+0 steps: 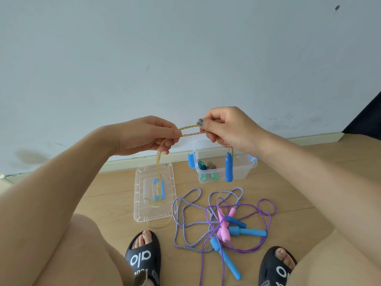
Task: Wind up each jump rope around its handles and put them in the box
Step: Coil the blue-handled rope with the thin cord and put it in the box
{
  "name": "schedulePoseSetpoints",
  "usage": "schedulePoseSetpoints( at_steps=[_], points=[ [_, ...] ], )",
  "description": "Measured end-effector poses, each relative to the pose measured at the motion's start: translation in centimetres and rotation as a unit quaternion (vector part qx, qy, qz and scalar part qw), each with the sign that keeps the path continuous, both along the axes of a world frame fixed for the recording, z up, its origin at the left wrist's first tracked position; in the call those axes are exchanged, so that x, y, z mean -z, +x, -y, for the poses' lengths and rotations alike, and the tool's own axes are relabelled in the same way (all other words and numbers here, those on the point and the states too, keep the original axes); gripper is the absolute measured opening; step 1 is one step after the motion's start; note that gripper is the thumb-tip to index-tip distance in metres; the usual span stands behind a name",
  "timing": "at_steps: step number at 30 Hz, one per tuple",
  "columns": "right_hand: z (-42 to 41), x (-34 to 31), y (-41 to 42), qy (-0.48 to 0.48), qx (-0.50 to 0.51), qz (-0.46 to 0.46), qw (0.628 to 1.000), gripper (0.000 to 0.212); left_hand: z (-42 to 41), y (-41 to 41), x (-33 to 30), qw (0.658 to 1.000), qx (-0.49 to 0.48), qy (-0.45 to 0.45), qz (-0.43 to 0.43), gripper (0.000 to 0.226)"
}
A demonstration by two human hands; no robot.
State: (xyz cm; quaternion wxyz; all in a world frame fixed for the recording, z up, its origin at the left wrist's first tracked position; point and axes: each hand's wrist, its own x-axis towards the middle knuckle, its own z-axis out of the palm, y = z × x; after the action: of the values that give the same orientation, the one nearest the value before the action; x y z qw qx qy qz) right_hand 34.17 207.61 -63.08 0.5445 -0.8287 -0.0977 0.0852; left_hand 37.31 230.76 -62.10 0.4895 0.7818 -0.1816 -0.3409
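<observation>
The left hand point(147, 134) and right hand point(224, 126) are raised side by side in front of a pale wall point(165, 48), each with fingers curled round a glittery yellow-pink jump rope point(190, 130). Two short strands of that rope bridge the gap between the hands. From the left hand the rope drops toward 6 o'clock, down over the clear lid point(153, 193) lying flat on the wooden floor point(299, 219), and trails in a thin loop past the lid's near edge. From under the right hand a blue handle point(228, 168) hangs upright at 6 o'clock, in front of the open clear box point(243, 172), which has blue latches on both ends. Whether the handle touches the box cannot be told. Inside the box, toward its left end, lie bundled ropes with green handles point(207, 171).

At 6 o'clock from the box, a loose heap sits on the floor: a purple-and-white braided rope point(186, 215) sprawled in loops, a thin purple rope point(266, 213) tangled across it, two pink handles point(225, 226) and three blue handles point(247, 231) crossing one another in the middle. The lid lies just beside this heap, at its 9 o'clock.

At the bottom, two feet in black slides point(143, 259) flank the heap's near end, bare knees at each lower corner.
</observation>
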Motion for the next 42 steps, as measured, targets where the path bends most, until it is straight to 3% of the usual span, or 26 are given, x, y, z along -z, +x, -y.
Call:
schedulePoseSetpoints(
  at_steps=[23,30,35,37,39,40,42],
  points=[
    [0.0,0.3,0.2,-0.033,-0.011,-0.003,0.999,0.026,-2.5,0.9,1.1,0.999,-0.031,0.019,-0.014,0.027],
    [0.3,0.1,0.2,-0.028,-0.007,-0.017,0.999,0.027,-2.5,1.4,1.2,0.997,-0.066,-0.025,-0.009,0.021],
    [0.9,-0.1,0.2,-0.038,-0.005,-0.021,0.999,0.026,-4.1,2.0,2.1,0.985,-0.166,0.044,-0.001,0.031],
    [1.3,-0.2,0.2,-0.034,0.000,-0.020,0.999,0.026,-5.1,2.2,2.5,0.974,-0.170,0.146,0.034,0.029],
    [1.2,-0.2,0.1,-0.032,-0.004,-0.023,0.999,0.025,-5.1,2.0,2.7,0.961,-0.110,0.247,0.061,0.029],
    [0.9,-0.1,0.0,-0.030,-0.010,-0.025,0.999,0.025,-4.7,1.9,2.6,0.959,-0.082,0.261,0.073,0.027],
    [0.0,0.0,-0.1,-0.027,-0.025,-0.027,0.999,0.024,-2.7,1.3,2.2,0.978,-0.059,0.187,0.063,0.022]
  ],
)
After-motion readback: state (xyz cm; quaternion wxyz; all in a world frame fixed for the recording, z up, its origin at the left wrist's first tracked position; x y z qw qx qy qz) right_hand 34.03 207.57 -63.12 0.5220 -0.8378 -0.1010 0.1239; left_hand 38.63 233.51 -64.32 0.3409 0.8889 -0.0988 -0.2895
